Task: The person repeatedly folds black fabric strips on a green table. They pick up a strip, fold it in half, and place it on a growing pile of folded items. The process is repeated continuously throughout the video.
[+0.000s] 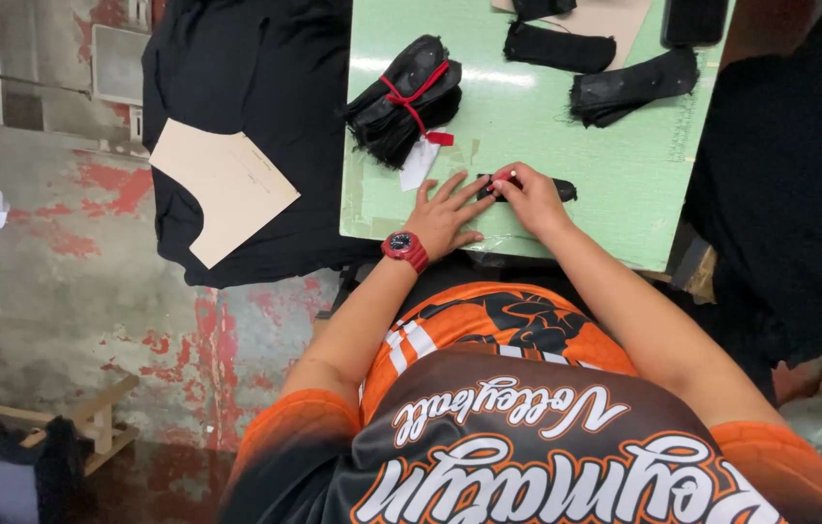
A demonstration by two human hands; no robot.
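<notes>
The right hand [527, 197] pinches a small red-tipped marker [505, 178], fingers closed around it, pressing it onto a narrow black fabric strip [539, 187] that lies flat on the pale green table [547, 126]. Just beside that grip, the left hand [445, 215] rests palm down with fingers spread, fingertips touching the strip's near end; a red wristwatch [405, 248] sits behind it. Beyond the grip lies a bundle of black pieces [401, 97] tied with red cord, a white tag [419, 163] hanging toward the hands.
</notes>
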